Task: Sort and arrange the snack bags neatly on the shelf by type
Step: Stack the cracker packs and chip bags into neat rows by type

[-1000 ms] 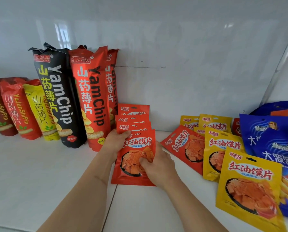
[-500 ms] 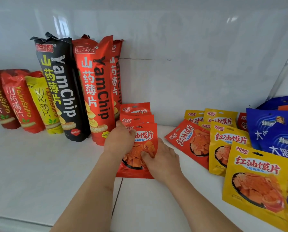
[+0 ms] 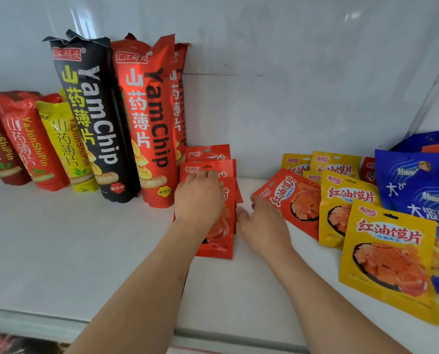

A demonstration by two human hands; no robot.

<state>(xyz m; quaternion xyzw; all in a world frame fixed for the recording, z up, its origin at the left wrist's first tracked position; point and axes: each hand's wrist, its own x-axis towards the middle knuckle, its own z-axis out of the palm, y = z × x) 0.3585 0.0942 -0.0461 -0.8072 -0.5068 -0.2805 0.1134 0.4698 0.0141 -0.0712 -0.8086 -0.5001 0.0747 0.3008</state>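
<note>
A row of small red snack pouches (image 3: 219,241) lies overlapped on the white shelf (image 3: 73,251), running back to the wall beside the tall red YamChip bag (image 3: 147,123). My left hand (image 3: 199,198) rests flat on top of the front pouches, fingers spread. My right hand (image 3: 263,223) hovers just right of that row, fingers apart, holding nothing. Its fingertips are near a loose red pouch (image 3: 290,200) lying tilted. Yellow pouches of the same snack (image 3: 389,259) lie scattered to the right.
A black YamChip bag (image 3: 93,118) and shorter red and yellow yam bags (image 3: 60,146) lean on the back wall at left. Blue snack bags (image 3: 417,190) pile up at far right. The shelf's front edge (image 3: 47,325) runs along the bottom.
My right hand has let go of the front red pouch and moved right toward the tilted red pouch. My left hand has slid onto the pouch row, pressing it down.
</note>
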